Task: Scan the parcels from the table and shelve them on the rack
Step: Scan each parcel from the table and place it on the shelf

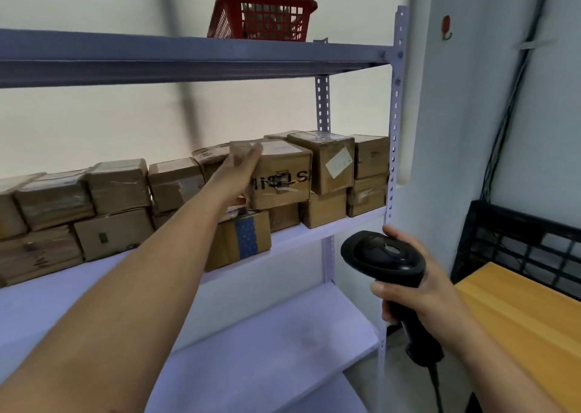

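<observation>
On the middle shelf of the pale metal rack [393, 148] stand several taped cardboard parcels in stacked rows. My left hand [235, 173] reaches up to a brown parcel with black lettering [283, 177] that sits on top of the second row. Its fingers lie along the parcel's left side and its thumb is under the lower left corner. My right hand [418, 290] grips the handle of a black barcode scanner [383, 254] low at the right, in front of the rack's front post. The scanner's head points left.
A red plastic basket [261, 16] stands on the top shelf. The lower shelf [267, 343] is bare. At the right are a yellow wooden table [528, 315] and a black crate [518, 243] against the wall, with cables running up the wall.
</observation>
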Available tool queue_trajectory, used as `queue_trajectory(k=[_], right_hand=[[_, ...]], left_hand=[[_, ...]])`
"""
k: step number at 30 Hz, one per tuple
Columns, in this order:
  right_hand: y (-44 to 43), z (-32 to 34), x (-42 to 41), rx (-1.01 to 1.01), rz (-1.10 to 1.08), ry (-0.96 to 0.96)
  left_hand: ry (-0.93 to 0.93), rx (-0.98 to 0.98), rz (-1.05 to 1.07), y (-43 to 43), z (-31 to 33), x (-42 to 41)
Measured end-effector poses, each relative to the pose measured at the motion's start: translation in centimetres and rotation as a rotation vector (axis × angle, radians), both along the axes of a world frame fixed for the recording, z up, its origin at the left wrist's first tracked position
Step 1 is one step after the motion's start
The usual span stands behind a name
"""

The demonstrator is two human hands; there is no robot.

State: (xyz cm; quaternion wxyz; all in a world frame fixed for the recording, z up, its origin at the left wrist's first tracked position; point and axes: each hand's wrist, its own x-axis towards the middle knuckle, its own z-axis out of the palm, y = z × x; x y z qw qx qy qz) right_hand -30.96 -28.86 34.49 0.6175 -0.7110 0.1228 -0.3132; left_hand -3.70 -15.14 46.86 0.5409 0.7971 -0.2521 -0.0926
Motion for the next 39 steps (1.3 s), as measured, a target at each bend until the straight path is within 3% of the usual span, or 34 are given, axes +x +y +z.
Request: queue_trajectory(k=[4,16,20,26,39], right_hand=[[-0.2,-0.3,0.6,0.028,-0.013,-0.02],[0.0,-1.3,-0.6,-0.034,-0.106,-0.015],[-0.1,-1.7,-2.3,-0.008,-0.1,0.013],[-0.9,-2.7,-6.9,-0.036,-0.112,0.037],[-5.1,-4.8,-26.5,0.003,-0.285,0.071]], left_hand=[[-0.208,0.084,-0.03,-0.9,-1.2,0.3],[-0.44,0.018,0.069,-2.3,-4.0,1.1],[-0.58,-0.069,0.18,-2.1,-6.6,-2.6],[-0.713,-0.131,0.168,-3.3,-11.3,-11.0],[-0.534,0.088,-0.147,-11.2,-21.0,-32.5]])
